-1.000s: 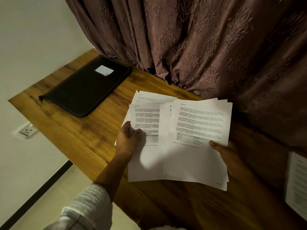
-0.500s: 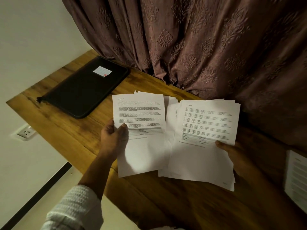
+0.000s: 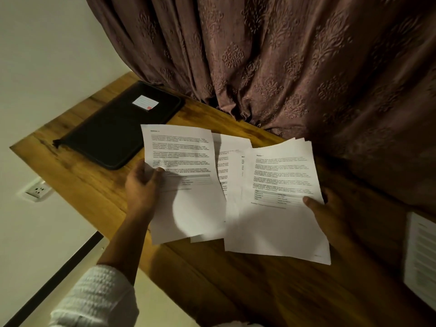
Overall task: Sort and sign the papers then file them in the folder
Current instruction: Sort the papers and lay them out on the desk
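Though illegible, printed sheet (image 3: 186, 159) in left hand (image 3: 141, 186), stack (image 3: 278, 223) in right hand (image 3: 331, 214).

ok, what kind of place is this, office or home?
Likely a home room, not an office: a wooden desk set against a heavy patterned curtain, a wall socket beside it, with a black folder and printed papers.

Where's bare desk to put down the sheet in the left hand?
Free: wood between the folder and the desk's near edge, beside the left hand; a wider patch between the papers and that edge. Crowded: the middle, where sheets overlap, and the far right, where another printed sheet lies.
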